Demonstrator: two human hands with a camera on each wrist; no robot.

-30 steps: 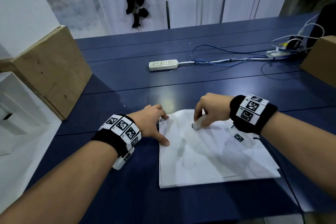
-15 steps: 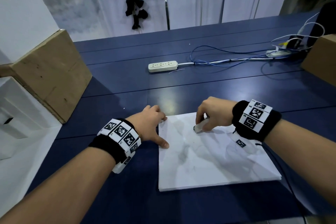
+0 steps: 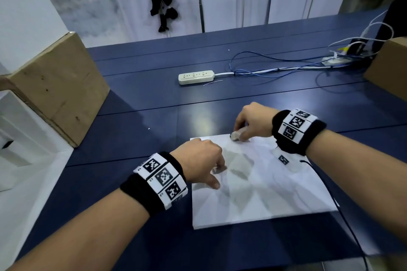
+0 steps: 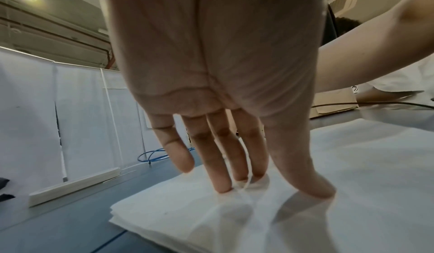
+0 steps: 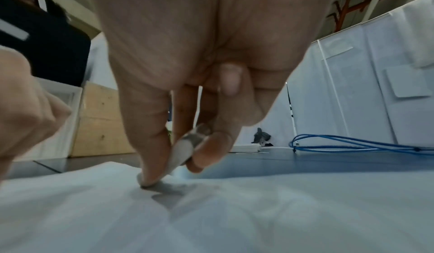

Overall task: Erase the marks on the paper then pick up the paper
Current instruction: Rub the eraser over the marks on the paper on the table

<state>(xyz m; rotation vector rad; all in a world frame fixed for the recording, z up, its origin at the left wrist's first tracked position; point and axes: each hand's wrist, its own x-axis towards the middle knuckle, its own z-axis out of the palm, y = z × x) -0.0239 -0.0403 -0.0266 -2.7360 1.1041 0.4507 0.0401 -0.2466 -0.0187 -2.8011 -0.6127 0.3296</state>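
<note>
A stack of white paper [image 3: 259, 193] [image 4: 328, 192] [image 5: 211, 210] lies on the dark blue table [image 3: 154, 99]. My right hand [image 3: 253, 123] [image 5: 178, 156] pinches a small grey-white eraser [image 3: 236, 135] [image 5: 185, 149] between thumb and fingers, its tip pressed on the paper near the far edge. My left hand [image 3: 204, 165] [image 4: 234, 164] lies on the left part of the sheet, its straight fingertips [image 4: 223, 186] and thumb pressing the paper down, which wrinkles slightly there. A tiny dark mark [image 3: 234, 169] shows near the left fingers.
A white power strip [image 3: 196, 77] with blue and white cables [image 3: 275, 68] lies farther back. A cardboard box [image 3: 59, 86] stands at the left, another [image 3: 389, 66] at the far right. White foam blocks [image 3: 19, 130] sit at the left edge.
My left hand has moved from the paper's left edge onto the sheet. My right hand with the eraser has shifted toward the far edge. The camera view has dipped slightly.
</note>
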